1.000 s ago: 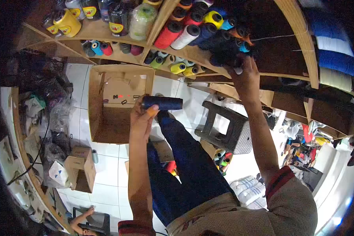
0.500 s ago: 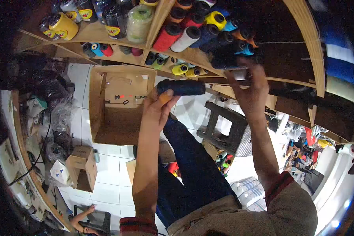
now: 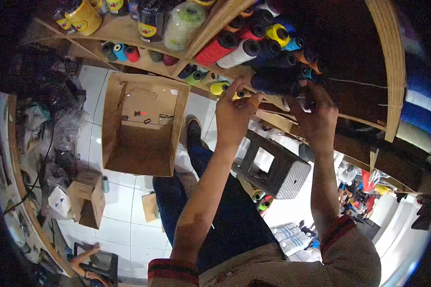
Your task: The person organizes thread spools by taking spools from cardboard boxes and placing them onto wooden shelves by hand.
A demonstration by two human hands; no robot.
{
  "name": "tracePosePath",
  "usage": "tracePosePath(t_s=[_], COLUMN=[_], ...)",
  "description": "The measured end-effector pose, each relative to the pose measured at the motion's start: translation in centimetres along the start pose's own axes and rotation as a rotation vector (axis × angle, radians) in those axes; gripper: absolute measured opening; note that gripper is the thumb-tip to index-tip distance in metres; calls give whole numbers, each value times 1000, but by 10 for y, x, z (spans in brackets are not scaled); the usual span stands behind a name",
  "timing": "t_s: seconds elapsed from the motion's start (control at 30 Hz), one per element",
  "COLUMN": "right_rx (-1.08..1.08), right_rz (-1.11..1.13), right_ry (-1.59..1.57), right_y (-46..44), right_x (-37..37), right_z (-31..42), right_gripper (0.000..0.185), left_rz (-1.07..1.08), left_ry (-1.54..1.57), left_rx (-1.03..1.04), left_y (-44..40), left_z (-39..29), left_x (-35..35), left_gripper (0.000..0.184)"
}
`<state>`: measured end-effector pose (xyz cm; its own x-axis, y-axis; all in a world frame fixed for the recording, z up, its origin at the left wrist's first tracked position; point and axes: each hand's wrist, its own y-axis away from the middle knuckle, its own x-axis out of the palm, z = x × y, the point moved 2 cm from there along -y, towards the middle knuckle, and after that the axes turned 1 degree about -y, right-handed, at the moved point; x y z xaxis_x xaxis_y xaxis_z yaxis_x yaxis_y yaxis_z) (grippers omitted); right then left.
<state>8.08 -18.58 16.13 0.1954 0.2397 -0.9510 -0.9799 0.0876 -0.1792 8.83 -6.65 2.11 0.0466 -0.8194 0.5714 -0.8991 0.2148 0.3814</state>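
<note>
A dark thread spool (image 3: 274, 82) lies sideways at the front of the wooden shelf (image 3: 215, 44). My right hand (image 3: 318, 115) has its curled fingers at the right end of this spool, partly in shadow. Just below the spool's left end is my left hand (image 3: 235, 117), with thumb and fingers apart and nothing in them. Behind the dark spool stand a white thread spool (image 3: 239, 53), a red thread spool (image 3: 218, 48) and a yellow thread spool (image 3: 277, 34).
A cardboard box (image 3: 109, 129) with small dark pieces inside stands open on the tiled floor. Right of my legs is a dark plastic stool (image 3: 289, 177). A smaller carton (image 3: 87, 198) stands left. A person's arm (image 3: 84, 258) shows at lower left.
The dark spool that my left hand held is no longer in it; that hand has moved right and up to the shelf. My right hand has moved slightly right and down.
</note>
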Motion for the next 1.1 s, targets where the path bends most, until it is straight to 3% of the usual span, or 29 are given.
tracePosePath(t_s=[0.17, 0.33, 0.47, 0.57, 0.67, 0.73, 0.83, 0.9, 1.0, 1.1], right_rx=[-53, -128, 43, 19, -61, -148, -61, 55, 181, 107], right_rz=[-3, 13, -95, -71, 84, 212, 484, 624, 866, 989], right_ry=[93, 266, -26, -27, -27, -7, -256, -499, -527, -523], right_y=[-8, -9, 4, 16, 28, 35, 50, 70, 91, 110], right_x=[12, 8, 6, 14, 39, 62, 98, 131, 165, 191], right_z=[-9, -8, 7, 9, 39, 47, 62, 59, 63, 69], right_gripper=[34, 34, 28, 20, 20, 20, 23, 26, 33, 37], left_rz=[16, 25, -46, -89, -196, -246, -296, -378, -464, -388], left_ry=[-473, -506, -523, -560, -559, -549, -620, -702, -879, -1023], left_rx=[314, 218, 352, 352, 383, 265, 7, -13, -189, -84], left_y=[-1, -5, 3, 15, 26, 33, 53, 66, 87, 110], left_z=[4, 15, 15, 9, 21, 32, 43, 51, 63, 90], left_x=[14, 20, 9, -11, -46, -81, -146, -186, -242, -303], left_gripper=[47, 47, 43, 36, 28, 25, 30, 27, 27, 32])
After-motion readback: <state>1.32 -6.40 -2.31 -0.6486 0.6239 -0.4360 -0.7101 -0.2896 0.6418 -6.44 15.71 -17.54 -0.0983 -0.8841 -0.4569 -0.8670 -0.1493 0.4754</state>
